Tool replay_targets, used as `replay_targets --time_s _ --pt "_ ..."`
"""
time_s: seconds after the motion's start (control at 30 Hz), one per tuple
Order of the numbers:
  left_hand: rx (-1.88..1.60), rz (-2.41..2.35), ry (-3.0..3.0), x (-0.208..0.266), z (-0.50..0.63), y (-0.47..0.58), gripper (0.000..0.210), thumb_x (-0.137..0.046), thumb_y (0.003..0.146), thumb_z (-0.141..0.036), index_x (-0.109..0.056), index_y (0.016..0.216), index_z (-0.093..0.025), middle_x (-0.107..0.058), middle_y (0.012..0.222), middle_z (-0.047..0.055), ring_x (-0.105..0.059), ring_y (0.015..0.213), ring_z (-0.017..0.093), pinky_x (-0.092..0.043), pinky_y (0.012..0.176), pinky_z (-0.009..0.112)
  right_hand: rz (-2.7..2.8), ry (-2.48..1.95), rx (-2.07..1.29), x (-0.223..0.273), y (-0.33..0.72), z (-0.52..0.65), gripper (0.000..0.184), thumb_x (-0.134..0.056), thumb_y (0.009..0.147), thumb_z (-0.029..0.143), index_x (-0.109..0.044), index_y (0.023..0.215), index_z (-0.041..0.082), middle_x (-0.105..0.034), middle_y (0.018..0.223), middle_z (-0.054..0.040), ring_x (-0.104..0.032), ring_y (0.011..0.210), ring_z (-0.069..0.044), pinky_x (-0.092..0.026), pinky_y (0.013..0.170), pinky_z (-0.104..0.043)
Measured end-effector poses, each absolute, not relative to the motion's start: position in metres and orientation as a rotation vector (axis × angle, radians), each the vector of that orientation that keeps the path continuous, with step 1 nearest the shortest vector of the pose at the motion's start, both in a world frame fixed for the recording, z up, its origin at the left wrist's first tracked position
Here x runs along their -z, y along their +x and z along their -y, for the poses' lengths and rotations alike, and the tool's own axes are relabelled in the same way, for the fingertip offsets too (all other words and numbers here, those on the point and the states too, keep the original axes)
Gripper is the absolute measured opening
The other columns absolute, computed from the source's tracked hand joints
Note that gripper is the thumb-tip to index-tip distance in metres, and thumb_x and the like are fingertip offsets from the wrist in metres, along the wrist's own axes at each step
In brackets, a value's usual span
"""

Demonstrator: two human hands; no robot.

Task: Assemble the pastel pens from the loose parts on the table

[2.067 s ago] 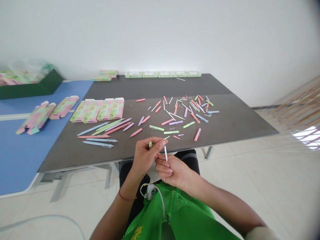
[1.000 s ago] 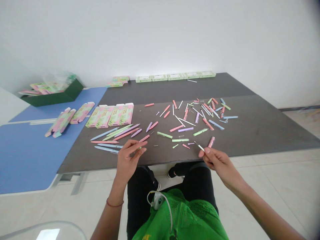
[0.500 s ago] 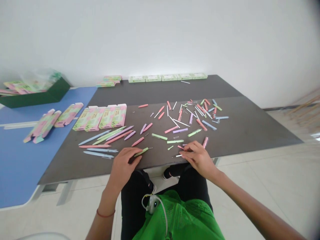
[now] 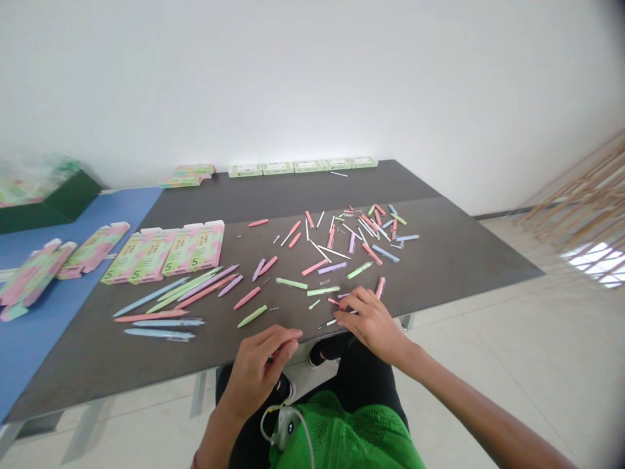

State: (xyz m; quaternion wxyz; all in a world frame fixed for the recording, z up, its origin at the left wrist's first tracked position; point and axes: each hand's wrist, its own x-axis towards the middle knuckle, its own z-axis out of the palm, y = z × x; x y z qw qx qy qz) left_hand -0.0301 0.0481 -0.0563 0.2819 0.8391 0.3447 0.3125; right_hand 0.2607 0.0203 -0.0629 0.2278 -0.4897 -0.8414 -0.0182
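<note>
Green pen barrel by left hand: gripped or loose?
Loose: green pen barrel lies on the table, with a gap to the left hand.

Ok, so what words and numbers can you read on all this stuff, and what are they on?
"5": low on the pink-and-green boxes standing side by side behind the pens.
Orange lettering on those same boxes: too small to read.
Print on the row of pale green boxes by the wall: too small and blurred.
Pens: no writing I can make out.
</note>
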Motion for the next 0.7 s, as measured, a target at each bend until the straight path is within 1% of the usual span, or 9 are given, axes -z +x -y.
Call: replay_targets --time_s 0.07,0.13,0.2,0.27,0.43,0.5,0.57,0.63,0.7 --pt "-0.715 -0.996 2.142 0.062 -0.048 -0.019 0.028 -0.048 0.109 -0.033 -0.070 0.096 -0.023 -0.068 0.067 -0.001 -0.066 0.061 0.015 -0.048 0.063 0.026 2.366 -1.337 0.094 0.064 0.257 -0.023 0.015 -0.062 0.105 0.018 -0.075 0.098 0.020 -0.073 0.106 -0.0094 -0.055 0.099 -0.026 -0.044 0.082 -0.041" --pt "-0.665 -1.099 2.041 0.067 -0.052 -0.012 0.037 -0.044 0.110 -0.041 -0.065 0.086 -0.022 -0.056 0.053 -0.005 -0.056 0.048 0.014 -0.041 0.056 0.026 2.415 -1.339 0.141 0.065 0.255 -0.024 0.013 -0.060 0.105 0.017 -0.072 0.101 0.018 -0.073 0.110 -0.0109 -0.055 0.103 -0.028 -0.045 0.084 -0.043" --pt "-0.651 -1.159 1.960 0.069 -0.056 -0.010 0.042 -0.042 0.109 -0.048 -0.062 0.084 -0.022 -0.049 0.049 -0.006 -0.049 0.044 0.014 -0.037 0.054 0.027 2.395 -1.357 0.152 0.063 0.258 -0.022 0.013 -0.056 0.107 0.017 -0.069 0.107 0.016 -0.072 0.112 -0.0123 -0.056 0.105 -0.029 -0.046 0.086 -0.044" --pt "-0.624 -1.163 1.913 0.067 -0.060 -0.011 0.046 -0.040 0.108 -0.053 -0.061 0.082 -0.022 -0.046 0.049 -0.006 -0.046 0.044 0.015 -0.035 0.052 0.027 2.279 -1.374 0.080 0.058 0.265 -0.019 0.013 -0.051 0.109 0.016 -0.064 0.108 0.017 -0.071 0.109 -0.0117 -0.058 0.102 -0.027 -0.047 0.087 -0.043" --pt "-0.467 -1.121 2.002 0.034 -0.081 0.010 0.048 -0.037 0.109 -0.054 -0.061 0.083 -0.022 -0.050 0.049 -0.005 -0.050 0.044 0.016 -0.035 0.051 0.027 1.890 -1.332 -0.259 0.037 0.291 -0.004 0.017 -0.041 0.111 0.012 -0.055 0.105 0.022 -0.063 0.098 -0.0068 -0.061 0.088 -0.020 -0.050 0.082 -0.034" --pt "-0.410 -1.098 2.241 0.016 -0.102 0.034 0.044 -0.039 0.110 -0.048 -0.065 0.086 -0.022 -0.061 0.057 -0.001 -0.059 0.052 0.018 -0.039 0.058 0.027 1.808 -1.323 -0.286 0.031 0.299 0.001 0.019 -0.040 0.110 0.012 -0.054 0.105 0.023 -0.062 0.095 -0.0059 -0.061 0.085 -0.020 -0.050 0.081 -0.034" --pt "-0.315 -1.142 2.549 0.000 -0.134 0.065 0.033 -0.047 0.108 -0.044 -0.072 0.098 -0.024 -0.072 0.071 0.002 -0.066 0.063 0.021 -0.040 0.061 0.029 1.752 -1.336 -0.284 0.029 0.304 0.005 0.019 -0.042 0.110 0.012 -0.056 0.104 0.023 -0.062 0.095 -0.0059 -0.061 0.084 -0.020 -0.050 0.079 -0.033" --pt "-0.246 -1.212 2.732 -0.010 -0.176 0.098 0.027 -0.054 0.105 -0.037 -0.077 0.101 -0.024 -0.076 0.081 0.006 -0.070 0.074 0.025 -0.043 0.067 0.031 1.709 -1.354 -0.297 0.030 0.308 0.009 0.018 -0.044 0.110 0.013 -0.058 0.105 0.023 -0.063 0.097 -0.0068 -0.061 0.085 -0.020 -0.049 0.078 -0.033" --pt "-0.242 -1.197 2.792 -0.014 -0.220 0.129 0.027 -0.053 0.104 -0.026 -0.080 0.107 -0.024 -0.078 0.096 0.010 -0.072 0.087 0.026 -0.046 0.075 0.032 1.677 -1.367 -0.314 0.034 0.312 0.013 0.017 -0.046 0.109 0.014 -0.061 0.106 0.023 -0.064 0.099 -0.0078 -0.062 0.088 -0.021 -0.049 0.078 -0.033"
